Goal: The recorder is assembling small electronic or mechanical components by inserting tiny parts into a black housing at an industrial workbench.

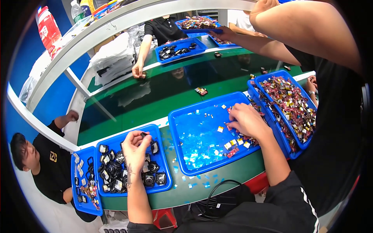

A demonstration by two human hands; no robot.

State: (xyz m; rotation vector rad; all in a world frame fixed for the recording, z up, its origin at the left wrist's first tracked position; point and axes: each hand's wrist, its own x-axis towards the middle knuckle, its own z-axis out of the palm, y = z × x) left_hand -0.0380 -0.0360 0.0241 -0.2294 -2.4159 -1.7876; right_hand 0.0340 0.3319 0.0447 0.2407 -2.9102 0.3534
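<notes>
My left hand [134, 150] is above a blue tray [166, 155] filled with small black square housings [112, 171]. Its thumb and fingers pinch a small black part [144, 134], seen only in part. My right hand [248, 120] reaches into a wider blue tray [174, 143], fingers curled down at small reddish pieces with wiring or film [232, 152]. A reddish piece shows at its fingertips; whether it is gripped cannot be made out. Small pale-yellow squares [227, 146] lie beside it, and blue film scraps [196, 157] cover the tray's left side.
Stacked blue trays [252, 87] of reddish pieces stand at the right. Another tray [97, 207] is at the far left. A green conveyor belt [155, 97] runs beyond, carrying a loose piece [201, 91]. Several co-workers sit or stand around; one arm [303, 27] holds a tray [198, 24] overhead.
</notes>
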